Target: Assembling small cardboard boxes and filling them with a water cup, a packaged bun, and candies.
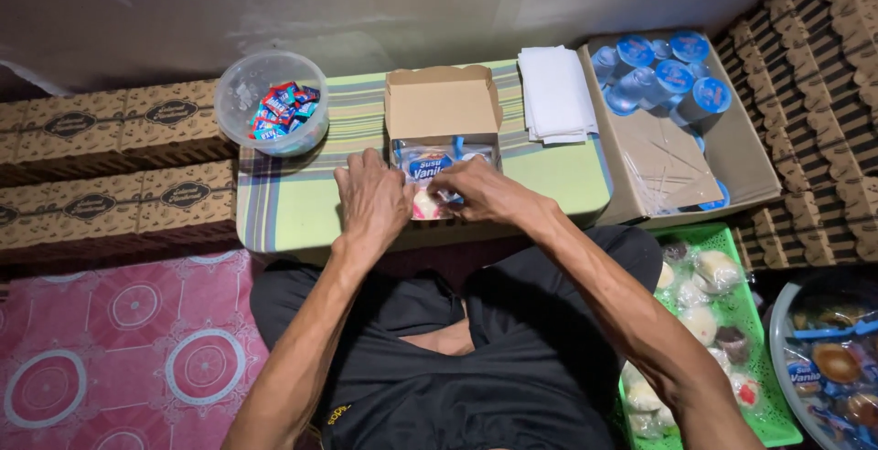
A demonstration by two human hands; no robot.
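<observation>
The black-clad lap [476, 358] of the seated person was seen nearest the camera, just below the open cardboard box [443, 107], which is taken as the landmark. Beneath the box, a low surface [302, 198] draped in a green striped cloth was spread. To the box's right, a large carton [741, 153] of sealed blue-lidded water cups [675, 77] was set, and below that a green tray [764, 358] of wrapped cakes. Stacks of flat brown boxes [110, 185] were piled well to the box's left. A round clear tub [272, 102] of wrapped sweets was placed just left of the box, a pile of white napkins [556, 93] just right of it. At the box's front edge, the left hand [370, 198] and right hand [485, 192] were closed together on a small wrapped pink-and-white cake [427, 205], held over the blue milk packet [430, 166] inside.
</observation>
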